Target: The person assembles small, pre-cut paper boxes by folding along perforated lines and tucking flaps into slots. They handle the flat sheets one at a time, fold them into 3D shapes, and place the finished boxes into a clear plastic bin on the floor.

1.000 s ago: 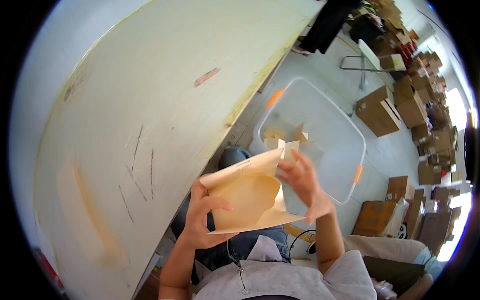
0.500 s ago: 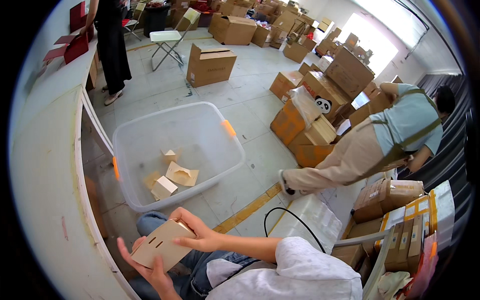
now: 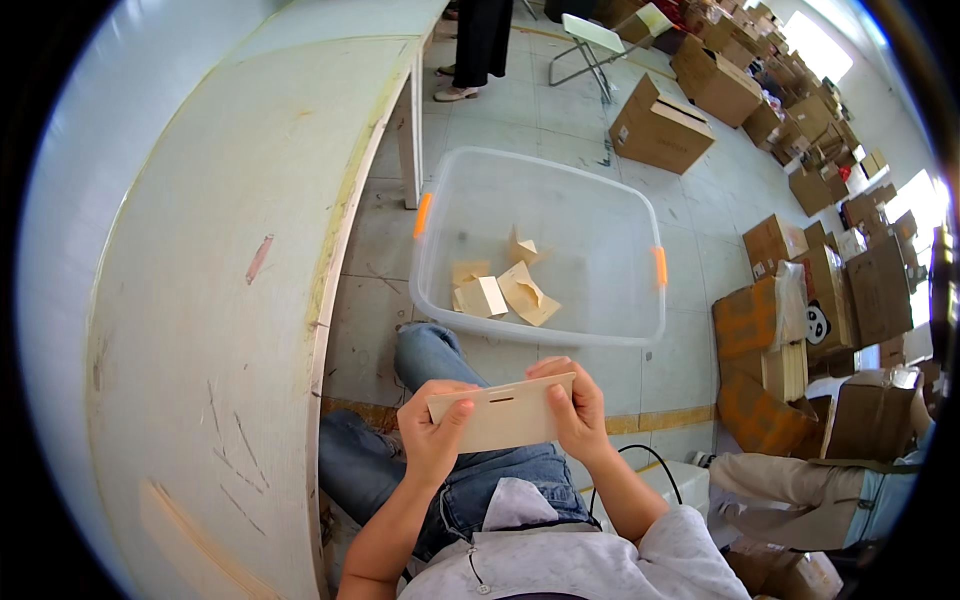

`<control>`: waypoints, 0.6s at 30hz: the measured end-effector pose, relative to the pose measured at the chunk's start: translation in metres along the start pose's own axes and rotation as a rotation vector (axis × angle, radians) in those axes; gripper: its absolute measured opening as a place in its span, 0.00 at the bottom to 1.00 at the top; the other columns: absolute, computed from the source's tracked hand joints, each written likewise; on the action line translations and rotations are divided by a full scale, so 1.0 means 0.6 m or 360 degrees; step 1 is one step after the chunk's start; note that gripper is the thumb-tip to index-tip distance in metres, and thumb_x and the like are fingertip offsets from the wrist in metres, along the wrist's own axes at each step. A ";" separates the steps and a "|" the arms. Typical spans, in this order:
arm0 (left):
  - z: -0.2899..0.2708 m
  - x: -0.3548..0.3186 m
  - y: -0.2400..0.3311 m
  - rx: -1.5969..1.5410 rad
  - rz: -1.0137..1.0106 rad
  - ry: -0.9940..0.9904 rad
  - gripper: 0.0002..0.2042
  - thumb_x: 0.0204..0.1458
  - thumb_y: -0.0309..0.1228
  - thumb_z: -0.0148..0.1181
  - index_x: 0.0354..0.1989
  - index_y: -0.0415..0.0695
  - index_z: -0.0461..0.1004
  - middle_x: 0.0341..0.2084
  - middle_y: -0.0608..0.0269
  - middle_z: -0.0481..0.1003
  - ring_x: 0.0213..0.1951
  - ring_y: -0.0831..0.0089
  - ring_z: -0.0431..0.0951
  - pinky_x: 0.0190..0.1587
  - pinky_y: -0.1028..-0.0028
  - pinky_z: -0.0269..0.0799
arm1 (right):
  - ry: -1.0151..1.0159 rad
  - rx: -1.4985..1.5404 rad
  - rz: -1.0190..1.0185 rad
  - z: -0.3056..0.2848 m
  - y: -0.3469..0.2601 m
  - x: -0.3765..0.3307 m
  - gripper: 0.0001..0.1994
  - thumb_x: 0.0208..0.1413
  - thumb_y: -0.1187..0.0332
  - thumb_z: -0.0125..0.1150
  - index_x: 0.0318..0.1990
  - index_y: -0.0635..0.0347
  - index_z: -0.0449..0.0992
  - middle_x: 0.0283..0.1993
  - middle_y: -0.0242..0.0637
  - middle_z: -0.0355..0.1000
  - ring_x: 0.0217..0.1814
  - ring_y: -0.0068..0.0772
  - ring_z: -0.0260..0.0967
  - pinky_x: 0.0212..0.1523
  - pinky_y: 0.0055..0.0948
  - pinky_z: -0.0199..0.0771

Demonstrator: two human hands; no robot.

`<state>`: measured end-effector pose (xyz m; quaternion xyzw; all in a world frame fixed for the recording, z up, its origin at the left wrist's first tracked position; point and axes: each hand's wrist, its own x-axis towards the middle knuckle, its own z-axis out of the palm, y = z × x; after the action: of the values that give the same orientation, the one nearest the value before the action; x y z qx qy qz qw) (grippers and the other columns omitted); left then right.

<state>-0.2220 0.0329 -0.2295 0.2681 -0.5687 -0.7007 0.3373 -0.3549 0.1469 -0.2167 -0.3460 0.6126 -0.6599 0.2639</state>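
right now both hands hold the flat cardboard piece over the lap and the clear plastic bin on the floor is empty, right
Not quite. The head view shows the clear plastic bin holds several folded cardboard pieces. The rest stands: left hand and right hand hold the flat cardboard piece over the lap.

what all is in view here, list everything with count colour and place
flat cardboard piece: one, tan, held over the lap
plastic bin: one, clear with orange handles, on the floor ahead
folded cardboard pieces: about four, tan, inside the bin
table: one, pale wood, to the left
cardboard boxes: many, brown, across the floor at right
folding chair: one, pale, top centre
other people: one standing at top, one at lower right
left hand: grips the piece's left end
right hand: grips its right end
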 end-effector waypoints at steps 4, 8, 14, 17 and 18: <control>-0.002 -0.002 -0.028 0.0182 0.0178 0.0081 0.12 0.50 0.35 0.59 0.29 0.37 0.74 0.28 0.60 0.76 0.31 0.77 0.72 0.36 0.76 0.67 | 0.0005 0.0002 0.0106 -0.008 0.019 -0.010 0.08 0.59 0.75 0.44 0.36 0.67 0.71 0.34 0.37 0.69 0.35 0.21 0.65 0.36 0.21 0.67; 0.037 -0.011 -0.043 0.0331 0.0090 0.0138 0.17 0.54 0.42 0.54 0.27 0.37 0.70 0.26 0.62 0.71 0.29 0.76 0.69 0.36 0.75 0.65 | 0.0119 -0.0038 0.0039 -0.039 0.040 -0.046 0.09 0.60 0.72 0.42 0.37 0.65 0.71 0.35 0.37 0.71 0.37 0.22 0.66 0.39 0.23 0.67; 0.048 -0.009 -0.043 0.0378 0.0241 -0.0414 0.19 0.61 0.45 0.33 0.31 0.40 0.61 0.31 0.60 0.64 0.35 0.72 0.66 0.41 0.73 0.61 | 0.0291 -0.0064 -0.0139 -0.046 0.045 -0.076 0.12 0.63 0.66 0.38 0.37 0.65 0.67 0.36 0.40 0.67 0.38 0.31 0.66 0.41 0.26 0.64; 0.050 -0.013 -0.050 0.0336 0.0296 -0.0550 0.21 0.61 0.47 0.32 0.32 0.39 0.60 0.33 0.55 0.65 0.36 0.68 0.66 0.43 0.71 0.61 | 0.0318 -0.0113 -0.0240 -0.053 0.049 -0.088 0.14 0.63 0.64 0.36 0.38 0.65 0.66 0.37 0.41 0.66 0.39 0.35 0.65 0.42 0.28 0.64; 0.050 -0.014 -0.051 0.0344 0.0363 -0.0576 0.20 0.61 0.46 0.32 0.32 0.39 0.60 0.33 0.54 0.64 0.37 0.68 0.65 0.43 0.71 0.60 | 0.0322 -0.0100 -0.0252 -0.053 0.051 -0.092 0.14 0.63 0.64 0.36 0.38 0.65 0.66 0.37 0.41 0.66 0.40 0.35 0.65 0.42 0.28 0.64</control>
<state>-0.2447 0.0617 -0.2533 0.1067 -0.7181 -0.6298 0.2761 -0.3477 0.2060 -0.2550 -0.3330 0.6272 -0.6907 0.1368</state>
